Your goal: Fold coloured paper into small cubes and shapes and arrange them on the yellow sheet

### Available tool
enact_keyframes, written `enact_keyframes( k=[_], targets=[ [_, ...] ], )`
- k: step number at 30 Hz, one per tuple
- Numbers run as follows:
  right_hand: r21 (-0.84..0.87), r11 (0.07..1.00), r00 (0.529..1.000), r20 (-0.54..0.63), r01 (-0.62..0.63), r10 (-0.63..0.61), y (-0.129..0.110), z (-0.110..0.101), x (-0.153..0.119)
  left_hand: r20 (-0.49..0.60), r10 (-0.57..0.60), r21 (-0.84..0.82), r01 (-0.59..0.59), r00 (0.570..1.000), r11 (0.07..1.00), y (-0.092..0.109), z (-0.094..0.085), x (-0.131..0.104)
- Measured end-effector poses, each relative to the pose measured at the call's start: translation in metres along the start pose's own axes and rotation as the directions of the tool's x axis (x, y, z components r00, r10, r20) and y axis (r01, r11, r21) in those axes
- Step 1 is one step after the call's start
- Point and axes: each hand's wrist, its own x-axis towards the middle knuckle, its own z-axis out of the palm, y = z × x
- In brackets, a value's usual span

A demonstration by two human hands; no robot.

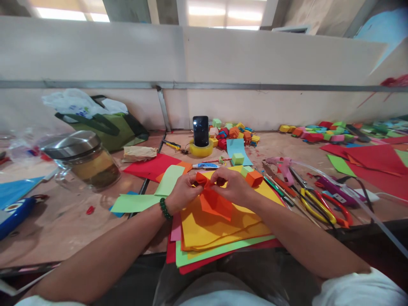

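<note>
An orange piece of folded paper [215, 204] is pinched between my two hands, its lower part hanging open over a stack of coloured sheets. My left hand [185, 191], with a green bead bracelet at the wrist, grips its upper left edge. My right hand [234, 185] grips the upper right edge close by. Beneath lies the stack, with a yellow sheet [197, 233] on top and green, red and pink sheets showing at its edges. Just beyond my right hand sit an orange paper cube [254, 178] and a green cube [237, 159].
Scissors [315, 204], a pink glue gun [283, 168] and pencils lie at right. A glass tea jar [81, 161] and a green bag [117, 127] stand at left. Behind the stack, a phone [201, 131] leans in a tape roll [201, 148], beside piled paper cubes [234, 132].
</note>
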Motion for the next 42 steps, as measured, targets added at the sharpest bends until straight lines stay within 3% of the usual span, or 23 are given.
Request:
enact_keyframes(
  k=[6, 12, 17, 22, 26, 29, 32, 35, 38, 42],
  targets=[
    [-0.041, 0.999, 0.999, -0.044, 0.016, -0.018, 0.005, 0.002, 0.001, 0.093, 0.029, 0.004, -0.029, 0.995, 1.000, 0.006, 0.001, -0.002],
    [-0.075, 0.996, 0.999, -0.032, -0.045, 0.043, 0.004, 0.002, -0.001, -0.040, 0.092, 0.011, -0.092, 0.995, 0.996, 0.002, 0.002, -0.002],
    [-0.200, 0.978, 0.998, 0.004, -0.061, 0.063, 0.004, 0.001, -0.003, -0.095, 0.160, 0.126, -0.147, 0.983, 0.981, 0.003, -0.001, -0.003],
    [-0.381, 0.923, 0.995, -0.067, 0.049, -0.080, -0.001, 0.006, -0.007, -0.105, 0.233, 0.236, -0.204, 0.967, 0.950, 0.007, -0.002, -0.005],
    [-0.468, 0.865, 0.961, -0.104, 0.182, -0.258, -0.007, 0.009, -0.012, -0.082, 0.304, 0.282, -0.270, 0.949, 0.921, 0.007, -0.001, -0.008],
    [-0.320, 0.917, 0.948, -0.127, 0.238, -0.291, -0.010, 0.004, -0.014, -0.096, 0.355, 0.299, -0.313, 0.930, 0.902, 0.008, -0.001, -0.010],
    [-0.079, 0.981, 0.968, -0.164, 0.178, -0.189, -0.009, -0.003, -0.011, -0.152, 0.439, 0.309, -0.379, 0.886, 0.872, 0.008, -0.004, -0.010],
    [0.053, 0.993, 0.987, -0.122, 0.108, -0.101, -0.005, -0.008, -0.006, -0.187, 0.485, 0.317, -0.415, 0.854, 0.853, 0.009, -0.006, -0.009],
    [0.141, 0.985, 0.995, -0.045, 0.100, -0.094, -0.001, -0.008, -0.002, -0.191, 0.494, 0.313, -0.424, 0.849, 0.850, 0.010, -0.007, -0.010],
    [0.178, 0.962, 0.976, -0.103, 0.207, -0.191, 0.008, -0.003, 0.001, -0.195, 0.472, 0.269, -0.416, 0.860, 0.869, 0.011, -0.006, -0.011]
  ],
)
